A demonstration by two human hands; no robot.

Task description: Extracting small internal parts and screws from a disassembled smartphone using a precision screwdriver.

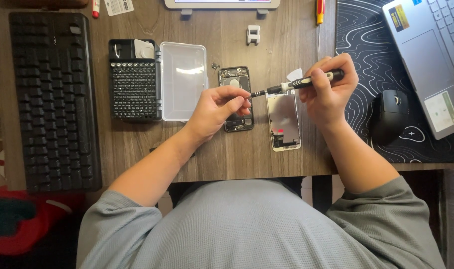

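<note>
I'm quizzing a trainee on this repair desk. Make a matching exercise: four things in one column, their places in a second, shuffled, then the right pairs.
Things:
1. precision screwdriver
2. bit set case
3. computer mouse
4. opened phone body

Places:
A. on the black patterned mat
B. held in the right hand, its tip at the left hand fingertips
C. partly under the left hand
D. between the black keyboard and its own clear lid

Pairs: 1-B, 2-D, 3-A, 4-C
</note>
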